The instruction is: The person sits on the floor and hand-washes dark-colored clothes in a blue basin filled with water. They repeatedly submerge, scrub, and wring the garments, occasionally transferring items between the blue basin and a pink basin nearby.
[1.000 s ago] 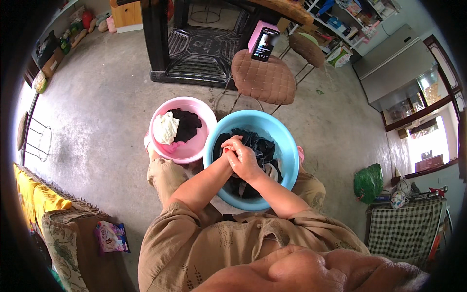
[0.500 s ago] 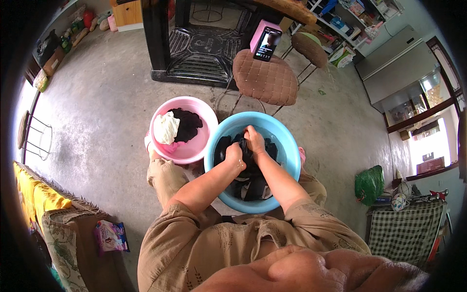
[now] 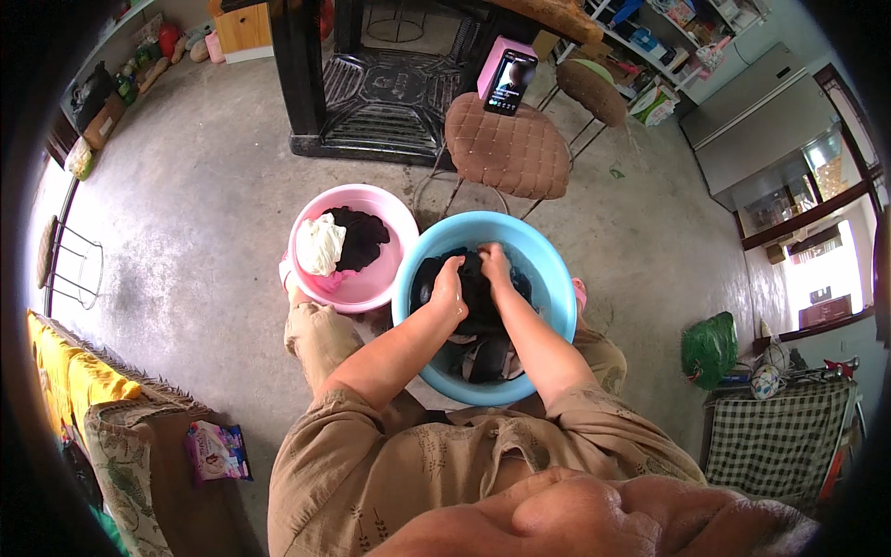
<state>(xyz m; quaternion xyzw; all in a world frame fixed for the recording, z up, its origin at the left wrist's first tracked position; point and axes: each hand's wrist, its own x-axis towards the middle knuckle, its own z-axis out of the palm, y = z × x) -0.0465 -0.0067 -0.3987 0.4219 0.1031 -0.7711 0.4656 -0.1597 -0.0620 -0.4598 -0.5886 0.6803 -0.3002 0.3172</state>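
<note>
A light-blue basin (image 3: 562, 320) stands between my legs, with dark wet clothes and some water in it. Both my hands are inside it, a short way apart. My left hand (image 3: 449, 290) is closed on a black garment (image 3: 475, 292), its fingers partly hidden by the cloth. Opposite it, my right hand (image 3: 496, 266) grips the same dark cloth near the far side of the basin. Close by on the left is a pink basin (image 3: 406, 227), holding a white cloth (image 3: 319, 244), a black cloth (image 3: 360, 237) and a small pink piece (image 3: 334, 279).
Beyond the basins stands a brown padded stool (image 3: 506, 153) with a phone (image 3: 510, 84) propped on it against a pink box. A black stove-like frame (image 3: 390, 88) is behind. A purple packet (image 3: 219, 452) lies at the lower left, a green bag (image 3: 708, 351) at the right.
My hands have moved slightly apart, the right one a little to the right and farther up the cloth. The black garment between them has spread. The basins look unmoved.
</note>
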